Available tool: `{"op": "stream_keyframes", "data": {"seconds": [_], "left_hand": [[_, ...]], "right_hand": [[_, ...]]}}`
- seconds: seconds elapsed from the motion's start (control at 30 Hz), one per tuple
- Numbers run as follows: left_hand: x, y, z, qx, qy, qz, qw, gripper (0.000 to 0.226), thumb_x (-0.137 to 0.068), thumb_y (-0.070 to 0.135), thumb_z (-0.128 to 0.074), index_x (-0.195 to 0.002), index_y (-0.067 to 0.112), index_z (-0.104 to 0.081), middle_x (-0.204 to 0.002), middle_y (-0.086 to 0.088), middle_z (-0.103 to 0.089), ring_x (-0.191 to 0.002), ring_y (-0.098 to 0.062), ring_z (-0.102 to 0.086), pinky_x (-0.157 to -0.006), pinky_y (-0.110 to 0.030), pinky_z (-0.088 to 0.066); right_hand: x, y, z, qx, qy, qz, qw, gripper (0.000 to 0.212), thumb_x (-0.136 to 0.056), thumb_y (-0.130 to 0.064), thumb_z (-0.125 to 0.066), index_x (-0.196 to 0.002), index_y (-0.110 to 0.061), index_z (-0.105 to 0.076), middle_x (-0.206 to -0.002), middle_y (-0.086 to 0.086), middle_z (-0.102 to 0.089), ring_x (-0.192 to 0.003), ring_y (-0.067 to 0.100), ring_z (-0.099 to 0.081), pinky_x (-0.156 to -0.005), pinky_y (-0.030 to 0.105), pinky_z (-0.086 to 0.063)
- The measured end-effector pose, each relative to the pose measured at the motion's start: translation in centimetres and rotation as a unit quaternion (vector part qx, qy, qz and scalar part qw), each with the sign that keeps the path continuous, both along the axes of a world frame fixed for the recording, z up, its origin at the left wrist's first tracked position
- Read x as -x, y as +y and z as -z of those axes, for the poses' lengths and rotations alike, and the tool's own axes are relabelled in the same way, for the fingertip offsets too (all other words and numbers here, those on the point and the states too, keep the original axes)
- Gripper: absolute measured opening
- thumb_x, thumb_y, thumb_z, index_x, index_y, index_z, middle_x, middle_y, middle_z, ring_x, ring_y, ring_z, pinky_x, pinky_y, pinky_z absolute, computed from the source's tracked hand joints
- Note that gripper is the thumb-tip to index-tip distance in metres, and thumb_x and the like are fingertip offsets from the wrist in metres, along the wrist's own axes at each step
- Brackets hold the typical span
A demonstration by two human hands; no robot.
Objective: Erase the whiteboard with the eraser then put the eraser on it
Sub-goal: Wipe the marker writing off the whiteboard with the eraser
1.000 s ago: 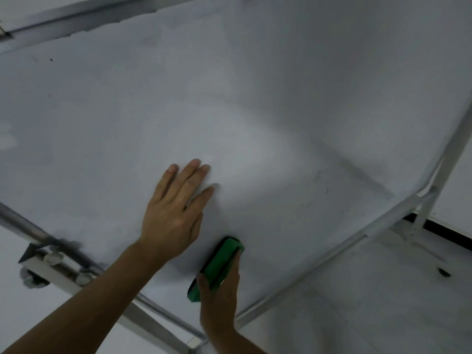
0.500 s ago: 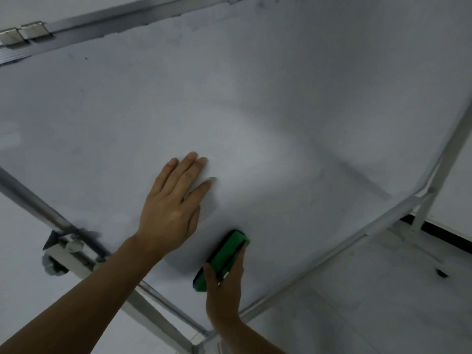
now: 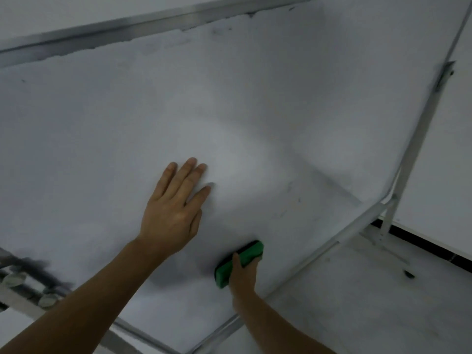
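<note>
Left hand: my left hand (image 3: 171,215) lay flat on the whiteboard (image 3: 255,103), palm down, fingers (image 3: 189,172) stretched out and close together, gripping nothing.
Right hand: my right hand (image 3: 242,273) was closed around the eraser (image 3: 249,252), thumb lying along its near side and the other fingers wrapped over its far edge.
Eraser: green with a dark felt strip, it was pressed against the board's lower part, just beside the bottom frame rail (image 3: 319,254) and to the right of my left hand, its long side slanting up to the right.
Whiteboard: the surface was mostly pale and wiped; grey smears ran along the top frame (image 3: 127,26), and a few faint marks sat to the right of centre.
Stand: metal knobs (image 3: 15,279) of the bracket showed at the lower left edge, and a slanted leg (image 3: 388,215) met the frame at the right corner.
Floor: the pale floor (image 3: 357,302) lay beyond the bottom rail, with a small dark object (image 3: 408,274) on it, too blurred to tell what.
</note>
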State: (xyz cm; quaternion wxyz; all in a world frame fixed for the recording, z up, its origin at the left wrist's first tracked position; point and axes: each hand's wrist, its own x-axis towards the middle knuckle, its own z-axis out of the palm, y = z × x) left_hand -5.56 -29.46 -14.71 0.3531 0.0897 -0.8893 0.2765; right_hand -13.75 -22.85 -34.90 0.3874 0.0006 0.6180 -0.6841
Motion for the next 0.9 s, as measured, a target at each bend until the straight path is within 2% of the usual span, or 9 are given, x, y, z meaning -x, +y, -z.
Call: {"op": "stream_keyframes", "data": {"seconds": [0.1,0.2,0.3,0.4,0.5,0.57,0.77,0.83,0.9], "left_hand": [[2.3,0.1,-0.2,-0.008,0.007,0.004,1.000,0.032,-0.082,0.000,-0.054,-0.109,0.000,-0.071,-0.136,-0.025,-0.053,-0.133,-0.039,-0.043,-0.114,-0.056,-0.026],[3.4,0.1,-0.2,-0.004,0.014,0.002,1.000,0.032,-0.081,-0.001,-0.055,-0.109,0.000,-0.071,-0.135,-0.024,-0.054,-0.133,-0.040,-0.043,-0.114,-0.057,-0.026],[4.1,0.1,0.0,-0.004,0.013,0.005,1.000,0.031,-0.080,-0.001,-0.057,-0.108,0.000,-0.072,-0.135,-0.024,-0.053,-0.133,-0.040,-0.043,-0.112,-0.058,-0.028],[5.3,0.6,0.1,-0.005,0.001,0.009,1.000,0.030,-0.079,-0.002,-0.057,-0.105,-0.001,-0.072,-0.135,-0.025,-0.053,-0.132,-0.041,-0.044,-0.112,-0.058,-0.029],[6.6,1.0,0.4,-0.009,-0.024,0.022,0.999,0.029,-0.082,0.000,-0.054,-0.105,-0.002,-0.072,-0.135,-0.026,-0.052,-0.133,-0.041,-0.042,-0.113,-0.057,-0.028],[7.2,1.1,0.4,-0.012,-0.028,0.020,0.999,0.029,-0.085,0.002,-0.050,-0.105,-0.001,-0.071,-0.135,-0.026,-0.052,-0.133,-0.042,-0.042,-0.113,-0.057,-0.028],[8.7,1.3,0.7,-0.019,-0.019,0.007,1.000,0.032,-0.089,0.004,-0.044,-0.105,-0.001,-0.072,-0.134,-0.026,-0.054,-0.133,-0.041,-0.043,-0.110,-0.059,-0.031],[9.0,1.3,0.7,-0.015,-0.021,0.002,1.000,0.032,-0.090,0.005,-0.044,-0.105,-0.001,-0.072,-0.134,-0.025,-0.054,-0.133,-0.041,-0.043,-0.111,-0.058,-0.030],[9.1,1.3,0.7,-0.008,-0.022,-0.008,1.000,0.032,-0.090,0.006,-0.045,-0.106,0.000,-0.072,-0.135,-0.024,-0.054,-0.133,-0.040,-0.043,-0.112,-0.058,-0.029]], "right_hand": [[2.0,-0.3,-2.1,0.052,0.013,0.015,0.998,0.076,-0.096,-0.030,-0.055,-0.154,-0.021,-0.007,-0.148,0.009,-0.040,-0.125,0.027,-0.048,-0.105,0.040,-0.041],[7.1,-0.8,-6.1,0.098,0.136,0.097,0.981,0.075,-0.096,-0.027,-0.055,-0.154,-0.024,-0.008,-0.149,0.002,-0.037,-0.127,0.016,-0.043,-0.102,0.029,-0.039],[8.4,-0.8,-5.5,0.076,0.183,0.105,0.975,0.075,-0.097,-0.030,-0.053,-0.154,-0.026,-0.005,-0.145,0.000,-0.037,-0.124,0.014,-0.043,-0.095,0.025,-0.039],[6.2,-0.3,0.1,-0.019,0.052,0.048,0.997,0.077,-0.097,-0.033,-0.051,-0.154,-0.026,0.001,-0.146,0.012,-0.040,-0.123,0.029,-0.048,-0.097,0.035,-0.043],[6.7,0.2,2.2,-0.016,-0.106,0.003,0.994,0.072,-0.096,-0.028,-0.055,-0.153,-0.015,-0.013,-0.141,0.014,-0.045,-0.121,0.032,-0.049,-0.105,0.045,-0.042],[8.5,0.1,0.0,0.007,-0.068,0.030,0.997,0.071,-0.096,-0.028,-0.055,-0.152,-0.012,-0.016,-0.140,0.013,-0.045,-0.123,0.032,-0.049,-0.105,0.047,-0.042],[13.0,-0.4,-4.8,0.057,0.165,0.102,0.979,0.076,-0.096,-0.031,-0.055,-0.154,-0.026,-0.006,-0.145,0.006,-0.040,-0.119,0.023,-0.048,-0.089,0.028,-0.041],[12.0,0.1,-2.6,0.003,0.162,0.081,0.983,0.076,-0.096,-0.032,-0.055,-0.154,-0.027,-0.005,-0.144,0.009,-0.041,-0.122,0.026,-0.048,-0.091,0.030,-0.042],[11.3,0.4,0.9,-0.041,0.051,0.035,0.997,0.077,-0.096,-0.031,-0.055,-0.154,-0.023,-0.005,-0.145,0.014,-0.041,-0.125,0.032,-0.048,-0.099,0.038,-0.043]]}}
